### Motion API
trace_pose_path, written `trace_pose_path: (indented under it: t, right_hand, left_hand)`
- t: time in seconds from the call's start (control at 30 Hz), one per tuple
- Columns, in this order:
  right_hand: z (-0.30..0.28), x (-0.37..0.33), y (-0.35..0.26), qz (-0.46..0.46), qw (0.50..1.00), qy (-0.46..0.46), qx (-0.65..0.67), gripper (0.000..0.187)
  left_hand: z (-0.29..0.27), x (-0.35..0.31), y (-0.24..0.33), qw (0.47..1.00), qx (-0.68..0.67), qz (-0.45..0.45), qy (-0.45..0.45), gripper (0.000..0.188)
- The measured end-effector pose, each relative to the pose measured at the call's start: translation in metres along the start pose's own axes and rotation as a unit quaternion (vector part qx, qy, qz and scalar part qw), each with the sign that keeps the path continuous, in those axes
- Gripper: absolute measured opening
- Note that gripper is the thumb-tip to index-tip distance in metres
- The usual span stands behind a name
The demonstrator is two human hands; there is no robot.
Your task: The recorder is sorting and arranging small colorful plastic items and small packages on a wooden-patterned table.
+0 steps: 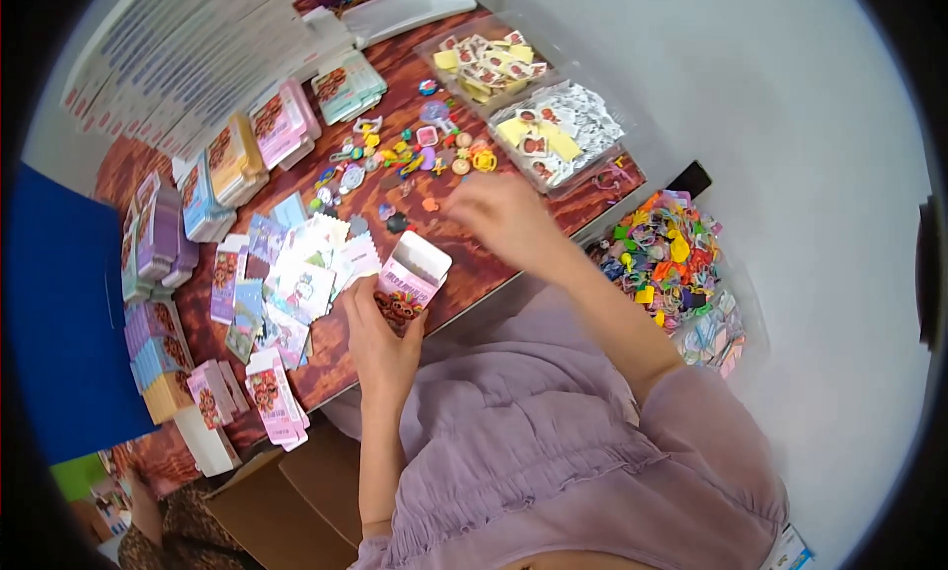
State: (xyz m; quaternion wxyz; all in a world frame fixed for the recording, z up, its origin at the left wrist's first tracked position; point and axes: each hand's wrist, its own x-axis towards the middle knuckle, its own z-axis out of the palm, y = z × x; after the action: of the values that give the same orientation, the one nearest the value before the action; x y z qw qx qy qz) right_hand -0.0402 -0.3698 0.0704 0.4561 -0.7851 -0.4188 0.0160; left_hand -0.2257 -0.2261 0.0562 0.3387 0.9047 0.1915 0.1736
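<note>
My left hand [382, 323] is closed round a small pink-and-white cardboard box [419, 264], held near the table's front edge with its top flap up and its mouth facing me. To the right of the box, my right hand [504, 214] hovers over the table, slightly blurred. Its fingers are drawn together, and whatever they may hold cannot be made out. Small colourful plastic trinkets [400, 155] lie scattered beyond it, with an orange piece [431, 204] near the fingertips. Left of the box spreads a pile of printed cards [301, 274].
Two clear trays [563, 180] of small packets stand at the far right. Below the table's right edge is a bag of colourful trinkets [662, 259]. Stacks of folded boxes [232, 160] line the left, with pink boxes [276, 397] nearer. A cardboard carton [286, 501] sits below; another person's arm [145, 511] shows lower left.
</note>
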Motion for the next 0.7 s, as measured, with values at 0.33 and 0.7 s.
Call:
trace_pose_path:
  t: [0.33, 0.7]
  right_hand:
    - [-0.1, 0.001, 0.096, 0.177, 0.948, 0.116, -0.239, 0.023]
    - [-0.12, 0.021, 0.1, 0.269, 0.929, 0.026, -0.254, 0.016]
  left_hand:
    - [0.005, 0.009, 0.007, 1.0, 0.009, -0.007, -0.023, 0.07]
    - [0.006, 0.013, 0.008, 0.998, 0.009, -0.025, -0.049, 0.071]
